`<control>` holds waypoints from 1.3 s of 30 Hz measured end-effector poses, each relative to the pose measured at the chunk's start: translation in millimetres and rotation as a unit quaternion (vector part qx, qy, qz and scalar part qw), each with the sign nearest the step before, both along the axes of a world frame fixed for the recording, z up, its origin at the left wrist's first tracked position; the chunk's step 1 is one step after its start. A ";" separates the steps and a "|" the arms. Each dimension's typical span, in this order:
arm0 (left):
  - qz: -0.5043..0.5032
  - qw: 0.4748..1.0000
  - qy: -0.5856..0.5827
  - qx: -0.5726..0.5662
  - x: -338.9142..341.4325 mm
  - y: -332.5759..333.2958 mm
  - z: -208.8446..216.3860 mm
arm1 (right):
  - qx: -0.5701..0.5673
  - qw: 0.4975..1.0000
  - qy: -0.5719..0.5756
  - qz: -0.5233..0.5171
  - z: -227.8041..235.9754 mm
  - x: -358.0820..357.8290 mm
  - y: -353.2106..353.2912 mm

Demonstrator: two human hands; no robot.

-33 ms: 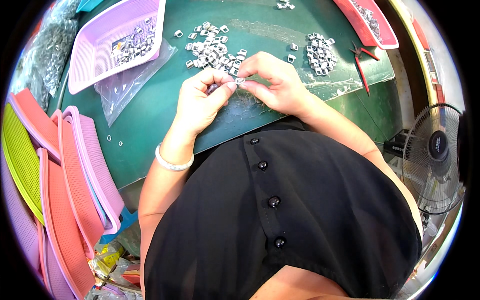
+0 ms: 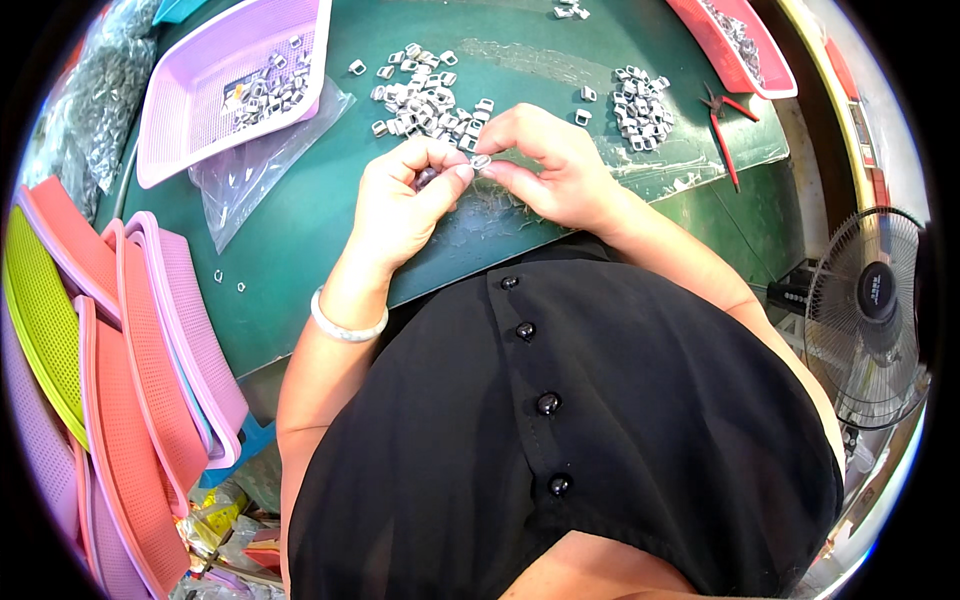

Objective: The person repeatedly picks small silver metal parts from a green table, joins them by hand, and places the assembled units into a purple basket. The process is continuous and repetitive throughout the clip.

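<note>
A small silvery metal buckle-like piece (image 2: 480, 161) is pinched between the fingertips of both hands, just above the near edge of the green table. My left hand (image 2: 400, 205) is closed, thumb and forefinger on the piece's left side. Something dark and shiny (image 2: 425, 178) shows in the curl of its fingers, too covered to name. My right hand (image 2: 560, 170) grips the other side between thumb and forefinger. Directly beyond the hands lies a loose pile of similar metal pieces (image 2: 428, 100). A second pile (image 2: 642, 108) lies to the right.
Red-handled pliers (image 2: 722, 135) rest near the table's right side. A pink-purple basket (image 2: 185, 110) with metal pieces stands on a clear plastic bag (image 2: 245, 185) at left; a red basket (image 2: 735, 45) is far right. Stacked baskets (image 2: 150, 370) crowd the left, a fan (image 2: 868, 300) the right.
</note>
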State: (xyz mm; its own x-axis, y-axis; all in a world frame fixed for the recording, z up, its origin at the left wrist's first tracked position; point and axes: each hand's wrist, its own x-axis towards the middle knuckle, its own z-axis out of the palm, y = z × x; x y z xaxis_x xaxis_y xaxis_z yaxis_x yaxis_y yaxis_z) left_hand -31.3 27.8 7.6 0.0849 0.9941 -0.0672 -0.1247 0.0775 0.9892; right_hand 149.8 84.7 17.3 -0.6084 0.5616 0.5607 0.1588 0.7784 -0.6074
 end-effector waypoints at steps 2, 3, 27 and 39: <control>0.003 1.000 0.014 0.013 0.6 -0.9 -0.8 | 0.003 1.000 0.005 -0.002 0.2 0.2 -0.5; 0.006 0.999 0.025 0.023 0.8 -1.5 -1.4 | -0.001 1.000 0.009 -0.004 0.1 0.3 -0.7; 0.007 0.999 0.030 0.029 0.9 -1.7 -2.8 | 0.026 0.999 0.019 -0.009 2.2 -1.1 -5.4; -0.003 1.000 0.017 0.015 0.7 -1.7 -2.3 | 0.076 0.997 0.009 -0.004 7.8 -1.9 -5.5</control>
State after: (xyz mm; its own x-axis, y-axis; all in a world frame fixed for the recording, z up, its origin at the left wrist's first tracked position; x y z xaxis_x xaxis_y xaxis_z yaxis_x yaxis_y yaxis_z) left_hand -30.6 26.0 5.4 0.0881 0.9953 -0.0409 -0.0907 0.0489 0.9947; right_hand 147.9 79.3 25.1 -0.5938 0.4743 0.6500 0.1555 0.8602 -0.4857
